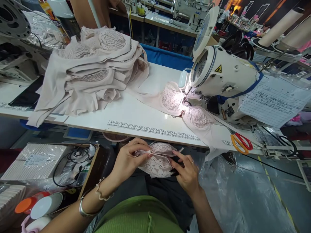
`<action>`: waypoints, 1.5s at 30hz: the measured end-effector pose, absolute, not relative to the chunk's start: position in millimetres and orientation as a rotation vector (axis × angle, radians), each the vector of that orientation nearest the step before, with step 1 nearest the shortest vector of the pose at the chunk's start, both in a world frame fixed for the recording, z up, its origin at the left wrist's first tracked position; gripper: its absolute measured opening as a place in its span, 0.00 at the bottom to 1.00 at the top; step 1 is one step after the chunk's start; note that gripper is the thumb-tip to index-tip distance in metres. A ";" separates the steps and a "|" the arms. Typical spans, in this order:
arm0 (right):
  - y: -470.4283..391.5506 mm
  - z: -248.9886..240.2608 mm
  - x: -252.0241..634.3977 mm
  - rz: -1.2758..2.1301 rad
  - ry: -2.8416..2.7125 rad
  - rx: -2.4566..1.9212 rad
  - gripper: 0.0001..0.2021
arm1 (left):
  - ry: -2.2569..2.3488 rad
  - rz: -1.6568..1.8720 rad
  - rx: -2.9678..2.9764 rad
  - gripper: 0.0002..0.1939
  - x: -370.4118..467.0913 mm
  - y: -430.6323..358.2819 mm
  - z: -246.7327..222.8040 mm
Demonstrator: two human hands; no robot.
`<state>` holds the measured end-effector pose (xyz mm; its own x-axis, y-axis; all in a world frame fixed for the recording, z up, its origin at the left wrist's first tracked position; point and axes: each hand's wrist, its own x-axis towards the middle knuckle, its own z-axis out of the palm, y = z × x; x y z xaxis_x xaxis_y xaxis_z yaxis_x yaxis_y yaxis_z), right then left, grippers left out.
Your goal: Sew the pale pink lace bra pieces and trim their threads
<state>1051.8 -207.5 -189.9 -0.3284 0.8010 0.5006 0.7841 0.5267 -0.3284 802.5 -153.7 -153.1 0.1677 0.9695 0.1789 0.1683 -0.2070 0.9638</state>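
A pale pink lace bra piece (pixel 156 165) is held over my lap, just below the table's front edge. My left hand (pixel 132 155) pinches its upper left edge between thumb and fingers. At its right side, my right hand (pixel 186 168) grips the edge with thumb and index finger. Beyond, another lace bra (pixel 198 117) lies on the table with its middle under the needle area of the lit sewing machine (pixel 215 69). To the left rises a tall pile of similar bras (pixel 97 71).
Scissors (pixel 241 142) with orange and red handles lie at the table's right front. A written sheet (pixel 274 98) hangs by the machine. Printed rulers (pixel 150 129) run along the table edge. At lower left, an open drawer (pixel 91 171) holds packets and cables, with bottles (pixel 46 205) nearby.
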 end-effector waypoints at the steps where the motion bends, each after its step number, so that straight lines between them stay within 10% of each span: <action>1: -208.6 -193.3 1047.6 -0.030 -2.172 -1.305 0.24 | 1.141 1.149 1.570 0.03 803.0 -155.7 -153.9; 8: -196.8 -196.3 1037.6 -0.075 -1.966 -1.356 0.19 | 1.007 1.035 1.655 0.06 799.8 -162.4 -153.3; 16: -193.3 -157.6 1078.9 1.188 -1.956 -0.959 0.23 | 0.889 0.776 1.443 0.12 781.2 -143.5 -163.0; 31: -194.6 -171.9 1064.6 0.369 -1.767 -1.299 0.11 | 1.236 1.300 1.602 0.04 787.7 -156.1 -182.0; 45: -189.4 -158.6 1070.9 0.656 -1.694 -1.409 0.08 | 1.268 1.272 1.434 0.07 789.9 -156.9 -191.3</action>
